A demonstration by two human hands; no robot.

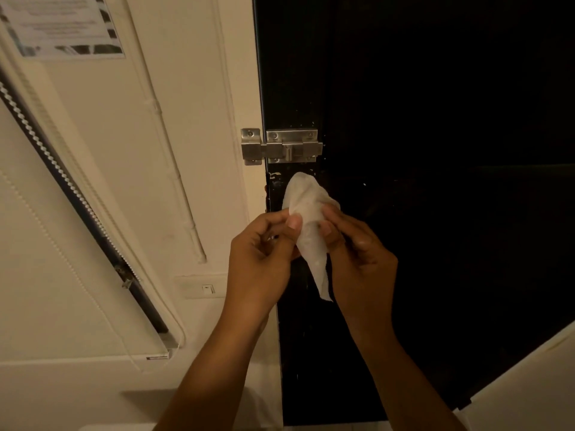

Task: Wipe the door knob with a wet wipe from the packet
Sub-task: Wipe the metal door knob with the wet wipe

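A white wet wipe (306, 219) hangs crumpled between both of my hands in front of the black door (420, 150). My left hand (261, 259) pinches its left edge with thumb and fingers. My right hand (357, 259) grips its right side. Both hands are raised just below a metal slide bolt (283, 146) that bridges the door and the cream frame. The door knob is hidden, perhaps behind my hands and the wipe. No wipe packet is in sight.
A cream wall (124, 181) lies to the left with a surface cable conduit (174, 169), a white switch plate (208, 289), a rolled window blind (77, 197) and a printed notice (62, 26). A pale surface (535, 384) cuts in at the lower right.
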